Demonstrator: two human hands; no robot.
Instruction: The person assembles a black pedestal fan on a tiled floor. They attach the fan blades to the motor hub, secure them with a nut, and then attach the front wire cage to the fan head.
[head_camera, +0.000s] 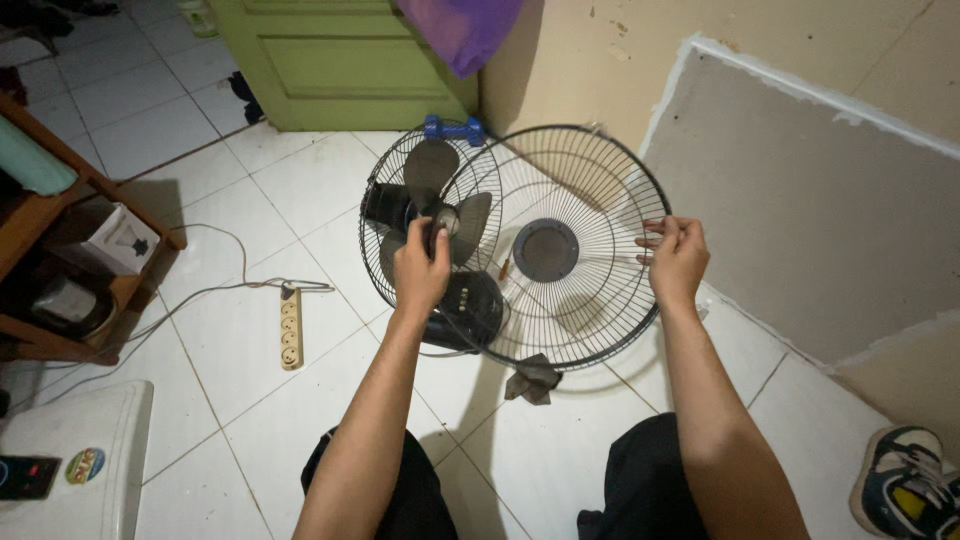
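A black floor fan (470, 310) stands on the white tiles in front of me with its front grille off. My left hand (421, 268) grips the hub of the grey fan blades (432, 170), which sit inside the rear wire guard (378, 240). My right hand (677, 258) holds the right rim of the round front wire grille (590, 180), which stands tilted beside the fan, its dark centre disc (546, 249) facing me. A small grey piece (531, 378) lies on the floor under the grille.
A cream power strip (291, 328) with its cable lies left of the fan. A blue dumbbell (453, 129) rests by the green door (340, 60). A wooden shelf (45, 215) stands at left, a white appliance (75, 460) at lower left, a sneaker (905, 480) at lower right.
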